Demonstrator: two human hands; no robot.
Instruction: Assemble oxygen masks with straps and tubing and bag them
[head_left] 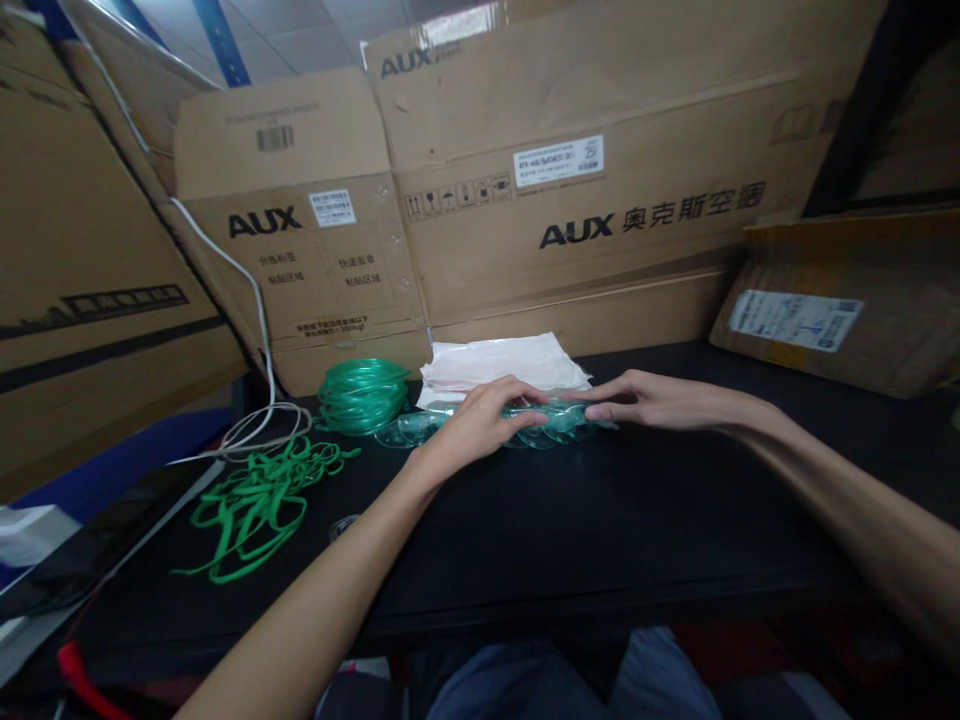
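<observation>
A row of clear, greenish plastic masks (556, 432) lies nested on its side on the black table. My left hand (491, 415) curves over the middle of the row, thumb in front and fingers behind. At the right end, my right hand (637, 398) grips the last pieces between thumb and fingers. The masks' left end shows beyond my left wrist. Just behind them is a stack of flat white bags (502, 362). My fingers hide part of the row.
Left of the masks sit a coil of green tubing (364, 397) and a tangle of green straps (262, 500). A white cable (259, 300) runs down beside them. Large cardboard boxes (480, 260) wall the back; a smaller taped box (840, 310) stands right. A small clear round piece (343, 527) lies near my left forearm.
</observation>
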